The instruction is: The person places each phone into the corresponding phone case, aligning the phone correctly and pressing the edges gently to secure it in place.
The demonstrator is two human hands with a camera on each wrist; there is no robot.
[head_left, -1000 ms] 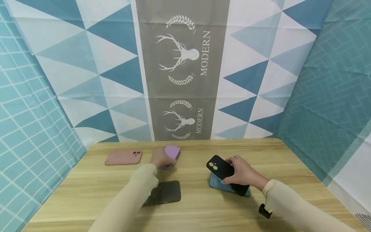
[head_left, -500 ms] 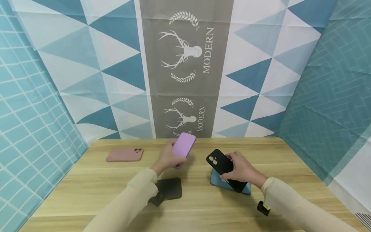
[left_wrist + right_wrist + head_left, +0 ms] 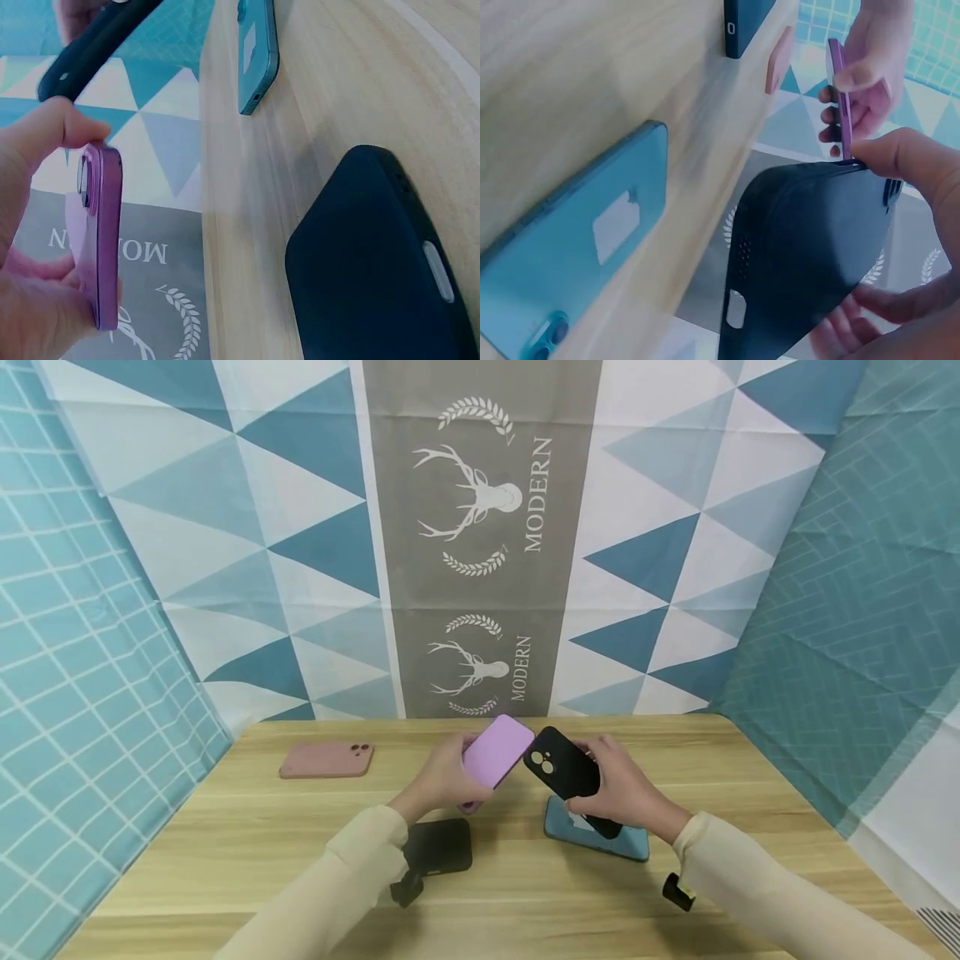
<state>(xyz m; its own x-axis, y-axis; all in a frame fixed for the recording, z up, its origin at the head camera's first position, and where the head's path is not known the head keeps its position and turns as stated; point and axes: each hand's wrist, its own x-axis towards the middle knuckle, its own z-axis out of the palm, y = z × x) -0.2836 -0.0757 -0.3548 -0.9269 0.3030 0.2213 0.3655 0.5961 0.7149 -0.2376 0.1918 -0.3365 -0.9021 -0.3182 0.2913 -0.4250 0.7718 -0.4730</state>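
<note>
My left hand [image 3: 444, 774] holds up a purple phone [image 3: 498, 751], thumb on one edge and fingers on the other. A camera bump shows on its far side in the left wrist view. My right hand [image 3: 621, 783] grips a black phone case [image 3: 572, 770] by its long edges, tilted above a blue phone [image 3: 632, 841] lying on the table. Light shows through the case's camera holes and the port cutout. The near corners of the purple phone and black case are close together. Another black phone case [image 3: 444, 846] lies below my left hand, partly hidden by the wrist.
A pink phone [image 3: 326, 760] lies at the back left of the wooden table [image 3: 495, 927]. Patterned cloth [image 3: 480, 485] hangs behind the table, with tiled-pattern sheets at both sides. The blue phone bears a white label [image 3: 616, 227].
My left hand has lifted the purple phone off the table at the back and carried it right, towards the black case. My right hand has raised the case slightly, uncovering more of the blue phone.
</note>
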